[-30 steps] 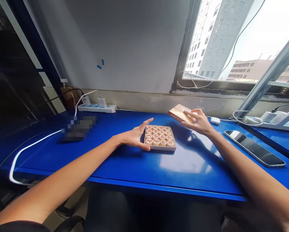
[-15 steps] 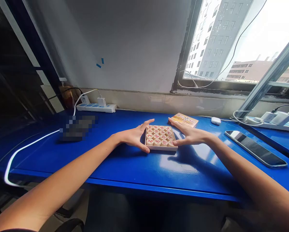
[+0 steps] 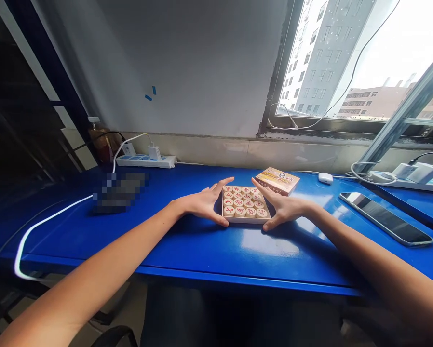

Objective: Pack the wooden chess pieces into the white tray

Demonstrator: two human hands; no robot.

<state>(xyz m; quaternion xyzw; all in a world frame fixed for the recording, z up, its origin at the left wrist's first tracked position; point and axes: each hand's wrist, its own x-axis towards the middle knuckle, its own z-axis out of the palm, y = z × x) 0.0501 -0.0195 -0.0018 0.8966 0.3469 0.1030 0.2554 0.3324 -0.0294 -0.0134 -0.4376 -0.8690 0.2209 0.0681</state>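
An open shallow box (image 3: 248, 220) filled with rows of round Chinese chess pieces (image 3: 249, 203), marked in red characters, rests on the blue table. My left hand (image 3: 207, 202) spans its left side, thumb at the front corner and fingers near the back corner. On the opposite side my right hand (image 3: 283, 203) grips in the same way, its thumb against the front right corner. Just behind the right hand lies the printed box lid (image 3: 277, 179), partly covered by my fingers at its near edge.
To the right a smartphone (image 3: 386, 218) and a white earbud case (image 3: 325, 178) lie on the table (image 3: 209, 255). Power strips (image 3: 146, 161) with chargers stand at the back left and far right. A white cable (image 3: 53, 217) loops along the left, near a dark blurred object (image 3: 120, 193).
My right thumb has come down from the chess pieces to the front right corner of the box. The left hand keeps its place at the box's left side.
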